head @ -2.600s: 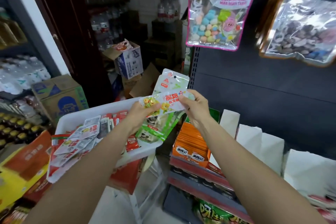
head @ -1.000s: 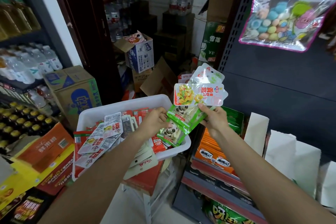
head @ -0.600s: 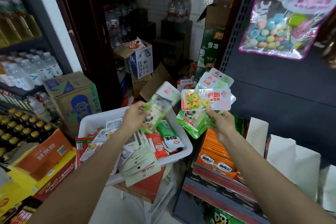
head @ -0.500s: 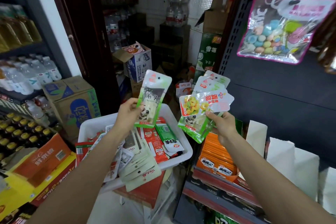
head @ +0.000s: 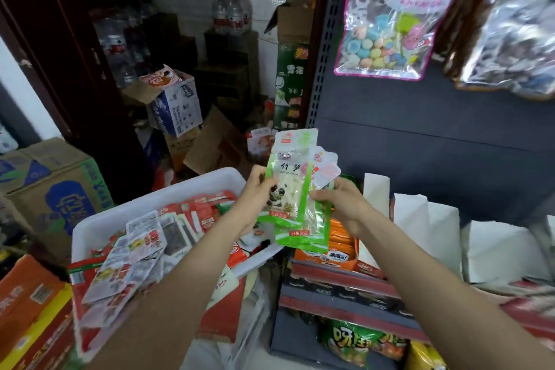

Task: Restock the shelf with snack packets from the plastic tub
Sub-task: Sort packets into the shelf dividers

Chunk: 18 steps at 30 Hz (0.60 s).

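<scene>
My left hand (head: 256, 194) pinches a green panda snack packet (head: 288, 180) by its left edge and lays it against a fanned bunch of packets (head: 312, 219). That bunch is gripped by my right hand (head: 339, 204) from the right side. Both hands are held together above the right corner of the white plastic tub (head: 192, 192). Red, white and green packets (head: 144, 243) fill the tub and spill over its near edge. The dark shelf (head: 420, 159) stands to the right.
An orange display box (head: 339, 246) of packets sits on the shelf just below my hands, with white cardboard dividers (head: 426, 228) to its right. Hanging candy bags (head: 393, 27) are above. Cardboard boxes (head: 57, 189) and bottled water crowd the left and the back.
My left hand lifted a green panda packet from the tub and brought it right onto the bunch in my right hand. The hands are now together.
</scene>
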{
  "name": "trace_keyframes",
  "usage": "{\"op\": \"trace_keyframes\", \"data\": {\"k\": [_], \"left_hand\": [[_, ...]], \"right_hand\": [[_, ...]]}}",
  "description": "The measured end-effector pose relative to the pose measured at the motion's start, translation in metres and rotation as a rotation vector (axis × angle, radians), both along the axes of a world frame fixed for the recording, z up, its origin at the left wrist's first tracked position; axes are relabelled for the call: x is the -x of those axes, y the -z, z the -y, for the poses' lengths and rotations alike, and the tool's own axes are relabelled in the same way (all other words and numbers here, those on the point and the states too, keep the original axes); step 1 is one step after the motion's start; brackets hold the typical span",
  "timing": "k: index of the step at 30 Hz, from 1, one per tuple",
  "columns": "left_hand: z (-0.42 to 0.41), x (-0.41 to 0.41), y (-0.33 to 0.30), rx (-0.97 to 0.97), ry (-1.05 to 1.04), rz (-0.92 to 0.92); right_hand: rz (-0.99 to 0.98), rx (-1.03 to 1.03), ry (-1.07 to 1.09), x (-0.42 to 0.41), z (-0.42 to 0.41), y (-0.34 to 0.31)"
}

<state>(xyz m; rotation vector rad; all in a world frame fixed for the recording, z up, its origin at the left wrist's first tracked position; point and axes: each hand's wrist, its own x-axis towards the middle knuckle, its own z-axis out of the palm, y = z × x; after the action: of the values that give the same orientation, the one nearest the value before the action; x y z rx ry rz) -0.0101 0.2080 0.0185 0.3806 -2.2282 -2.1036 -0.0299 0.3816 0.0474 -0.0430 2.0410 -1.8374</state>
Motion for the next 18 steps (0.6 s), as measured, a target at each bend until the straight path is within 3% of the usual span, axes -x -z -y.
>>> {"op": "trace_keyframes", "data": {"k": [4, 10, 15, 18], "left_hand": [[-0.049, 0.011, 0.009, -0.028, 0.06, 0.045], [-0.132, 0.025, 0.015, -0.271, 0.151, 0.144], [-0.212, 0.024, 0.011, -0.314, 0.281, 0.253], [-0.266, 0.024, 0.014, -0.35, 0.194, 0.229]], "right_hand": [[0.11, 0.176, 0.205, 0.001, -0.037, 0.006], [0.078, 0.258, 0.472, 0.003, -0.111, 0.016], [0.066, 0.263, 0.533, 0.003, -0.195, 0.019], [0.065, 0.342, 0.506, 0.001, -0.244, 0.02]]}}
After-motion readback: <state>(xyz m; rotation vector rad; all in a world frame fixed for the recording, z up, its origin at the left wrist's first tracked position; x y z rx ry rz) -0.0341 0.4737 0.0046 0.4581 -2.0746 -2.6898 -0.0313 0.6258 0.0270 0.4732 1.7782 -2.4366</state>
